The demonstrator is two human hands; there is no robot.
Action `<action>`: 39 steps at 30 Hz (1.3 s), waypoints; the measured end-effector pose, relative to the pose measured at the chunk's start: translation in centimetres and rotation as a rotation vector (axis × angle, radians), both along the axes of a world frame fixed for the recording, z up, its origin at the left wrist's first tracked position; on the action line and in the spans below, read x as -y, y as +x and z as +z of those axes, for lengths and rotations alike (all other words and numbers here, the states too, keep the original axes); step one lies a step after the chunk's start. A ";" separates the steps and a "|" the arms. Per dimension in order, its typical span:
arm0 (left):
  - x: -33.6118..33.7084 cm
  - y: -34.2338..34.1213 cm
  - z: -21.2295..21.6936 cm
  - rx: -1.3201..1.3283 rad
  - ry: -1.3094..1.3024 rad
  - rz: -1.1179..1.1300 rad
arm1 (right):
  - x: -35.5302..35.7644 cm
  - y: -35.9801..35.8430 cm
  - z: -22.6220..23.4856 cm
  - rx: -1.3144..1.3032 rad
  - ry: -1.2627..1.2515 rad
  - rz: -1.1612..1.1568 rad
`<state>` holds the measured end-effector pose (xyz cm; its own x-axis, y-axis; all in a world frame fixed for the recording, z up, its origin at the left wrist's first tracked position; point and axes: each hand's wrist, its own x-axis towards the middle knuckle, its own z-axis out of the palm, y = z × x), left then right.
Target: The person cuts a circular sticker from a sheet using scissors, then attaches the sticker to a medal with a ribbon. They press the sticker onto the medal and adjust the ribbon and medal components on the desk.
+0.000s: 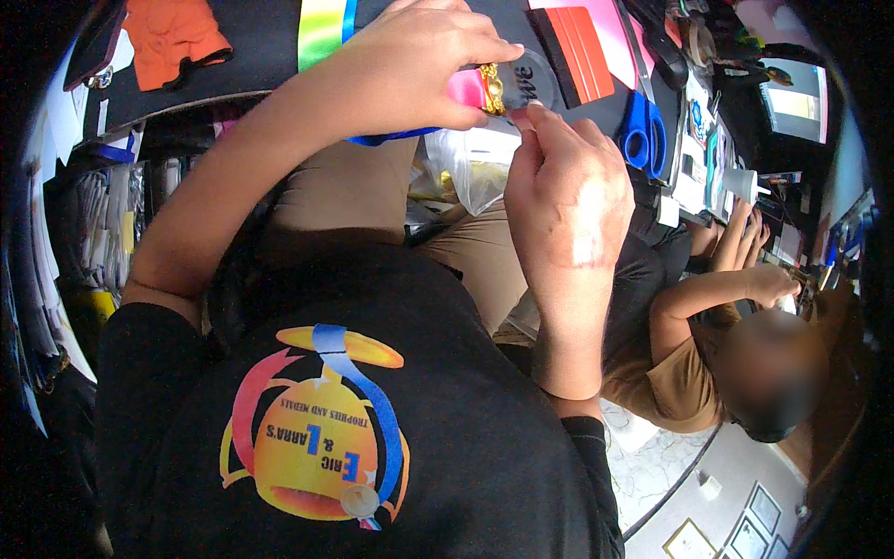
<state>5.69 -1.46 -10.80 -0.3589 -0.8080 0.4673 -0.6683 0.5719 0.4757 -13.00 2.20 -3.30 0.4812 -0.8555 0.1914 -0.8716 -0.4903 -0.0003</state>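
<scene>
My left hand (433, 61) reaches over the near edge of the dark table, its fingers closed around a gold-coloured medal (492, 88), seen edge-on. A pink stretch of ribbon (466, 90) runs from the medal under my palm. My right hand (573, 191) is closed in a pinch just right of the medal; its fingertips hide most of what they hold. Beside the fingertips lies a clear round disc (542, 73) with dark lettering. Behind my left wrist shows a green, yellow and blue ribbon (321, 33).
A red squeegee (579, 51) with a black edge and blue-handled scissors (643, 135) lie to the right. An orange glove (177, 42) is far left. A clear plastic bag (466, 168) with gold pieces rests at my lap. Another person (689, 373) sits at my right.
</scene>
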 end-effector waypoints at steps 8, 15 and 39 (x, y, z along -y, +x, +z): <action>-0.4 -0.8 -0.5 0.019 -0.054 0.046 | 0.2 0.2 -0.1 0.008 -0.011 -0.042; -0.8 -1.3 -0.5 0.025 -0.096 0.099 | 0.0 0.3 -0.4 0.026 -0.012 -0.078; 0.0 -0.7 0.2 -0.014 0.042 0.022 | -1.3 -6.8 -0.5 1.452 0.484 -0.203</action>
<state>5.04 -1.43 -10.57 -0.3345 -0.8345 0.4379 -0.6732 0.5367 0.5087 -19.78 3.48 -3.79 0.0043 -0.9975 0.0709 -0.0304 -0.0710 -0.9970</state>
